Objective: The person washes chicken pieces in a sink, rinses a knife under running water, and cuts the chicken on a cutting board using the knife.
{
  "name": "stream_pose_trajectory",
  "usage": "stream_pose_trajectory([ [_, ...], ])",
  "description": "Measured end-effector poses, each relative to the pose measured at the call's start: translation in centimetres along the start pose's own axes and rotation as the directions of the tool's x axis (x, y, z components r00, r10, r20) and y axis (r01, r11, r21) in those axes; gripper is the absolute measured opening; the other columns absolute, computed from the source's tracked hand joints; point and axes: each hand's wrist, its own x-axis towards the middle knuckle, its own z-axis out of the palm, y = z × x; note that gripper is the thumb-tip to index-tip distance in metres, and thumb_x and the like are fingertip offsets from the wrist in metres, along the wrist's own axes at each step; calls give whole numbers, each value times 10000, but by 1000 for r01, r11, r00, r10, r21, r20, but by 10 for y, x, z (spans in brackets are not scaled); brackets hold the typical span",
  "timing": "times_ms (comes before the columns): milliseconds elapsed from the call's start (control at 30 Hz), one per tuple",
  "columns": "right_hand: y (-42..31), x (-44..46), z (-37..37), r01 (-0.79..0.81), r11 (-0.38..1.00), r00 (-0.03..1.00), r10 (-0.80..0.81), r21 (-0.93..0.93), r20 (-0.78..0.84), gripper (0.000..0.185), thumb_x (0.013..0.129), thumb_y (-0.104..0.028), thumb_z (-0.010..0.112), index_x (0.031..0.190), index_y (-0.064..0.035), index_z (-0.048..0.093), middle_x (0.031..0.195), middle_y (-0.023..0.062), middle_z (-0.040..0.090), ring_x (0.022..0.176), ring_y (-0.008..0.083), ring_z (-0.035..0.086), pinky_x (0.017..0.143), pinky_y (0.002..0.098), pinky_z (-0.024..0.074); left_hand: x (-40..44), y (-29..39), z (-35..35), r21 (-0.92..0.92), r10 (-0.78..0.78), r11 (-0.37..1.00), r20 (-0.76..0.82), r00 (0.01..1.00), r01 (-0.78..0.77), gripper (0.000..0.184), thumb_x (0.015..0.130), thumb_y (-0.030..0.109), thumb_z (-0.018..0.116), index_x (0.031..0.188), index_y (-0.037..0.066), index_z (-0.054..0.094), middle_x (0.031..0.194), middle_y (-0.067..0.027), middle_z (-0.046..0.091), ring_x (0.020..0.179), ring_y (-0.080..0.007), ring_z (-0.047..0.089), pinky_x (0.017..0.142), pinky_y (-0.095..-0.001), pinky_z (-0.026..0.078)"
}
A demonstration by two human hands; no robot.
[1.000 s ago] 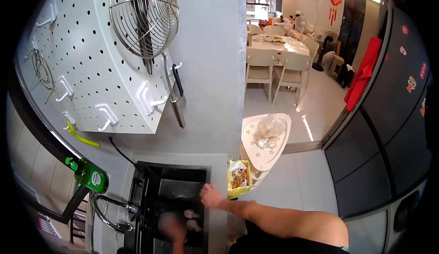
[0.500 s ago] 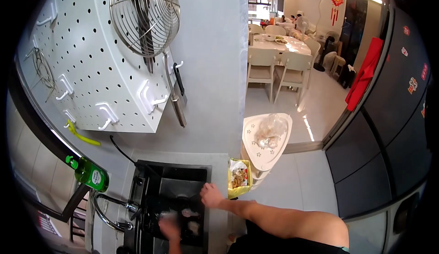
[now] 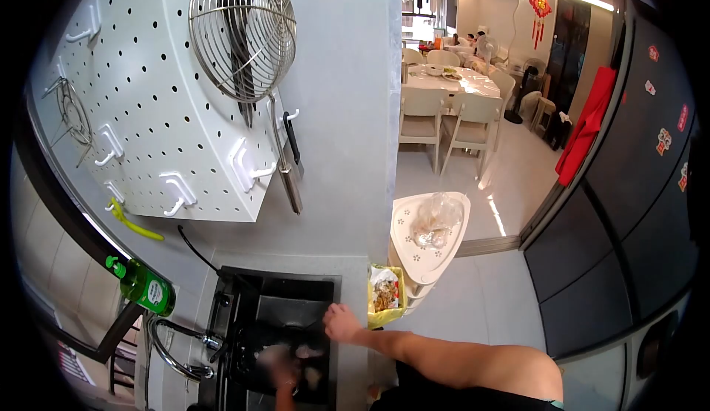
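Note:
My left hand [image 3: 279, 366] is over a black basin [image 3: 255, 337] inside the black sink [image 3: 294, 292], smeared by motion, so its fingers cannot be made out. Around it in the basin lie a few pale pinkish pieces [image 3: 308, 352], too blurred to name. My right hand [image 3: 342, 324] is at the sink's right edge, by the basin's upper right corner. Its fingers are curled inward, and whatever they grip, if anything, is hidden.
Left of the sink are a chrome faucet [image 3: 166, 344] and a green soap bottle [image 3: 148, 289]. A yellow-lined bin [image 3: 403, 292] and a white stand [image 3: 421, 263] with a plastic bag [image 3: 436, 219] are on the right. A strainer [image 3: 244, 34] hangs from the pegboard [image 3: 148, 115].
My left hand has shifted slightly within the basin and is still blurred. My right hand stays at the sink's edge. The whole view has tipped a little, with the surroundings lower in frame.

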Motion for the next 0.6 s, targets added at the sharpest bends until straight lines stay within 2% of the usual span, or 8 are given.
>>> stream_pose_trajectory([
  [33,0,1,-1,3,1000,1000,-3,6,7,202,768,-260,567,840,-88,646,882,38,574,995,228,453,872,371,348,-6,-3,13,3,55,998,-85,995,-55,247,826,269,534,954,73,613,967,-113,608,963,-310,580,956,-446,376],
  [133,-1,0,-4,1,1000,1000,-1,16,-5,197,759,-257,577,833,-89,646,879,38,575,995,226,455,874,371,348,22,-3,-69,-206,-13,975,317,948,83,363,778,316,606,1028,55,562,925,-104,606,844,-310,592,831,-440,449],
  [200,-3,-2,-9,-12,1000,1000,12,-9,-7,200,757,-262,580,829,-88,647,879,35,576,995,223,457,876,370,348,-5,-32,2,-222,-345,881,300,889,417,430,726,346,663,1026,57,555,893,-93,586,789,-285,562,777,-427,455],
  [267,-4,-3,-11,-18,1000,1000,17,-14,-13,203,757,-266,579,828,-88,647,879,34,576,995,221,459,876,370,348,-22,-60,72,-401,-696,595,175,696,696,504,673,377,721,1024,60,549,862,-81,566,735,-260,533,724,-415,462],
  [333,-2,-3,-10,-14,1000,1000,14,-4,-20,207,760,-269,575,828,-88,648,881,35,576,994,221,460,876,370,348,-22,-66,69,-171,-475,874,-104,874,455,507,670,369,735,1026,57,552,857,-77,569,738,-246,539,723,-414,458],
  [433,-3,-2,-10,-11,999,1000,11,-34,6,210,766,-274,567,831,-92,649,881,35,576,998,222,458,876,369,348,-22,-73,95,-72,-361,932,-61,931,356,677,609,422,777,1130,61,541,963,-95,581,880,-272,548,800,-455,434],
  [533,-2,-2,-8,-11,1000,1000,11,-13,3,209,769,-272,560,832,-94,650,884,36,577,1001,222,457,874,367,349,-5,-40,65,-386,-331,803,346,878,454,838,534,481,804,1216,78,532,1088,-118,572,1016,-295,535,880,-462,421],
  [600,-3,-2,-13,-12,1000,1000,12,-5,2,210,769,-272,561,831,-93,651,886,36,579,1000,221,457,874,366,349,2,2,25,-94,-408,887,298,863,452,827,537,468,806,1217,85,533,1075,-118,581,1001,-286,548,879,-412,430],
])
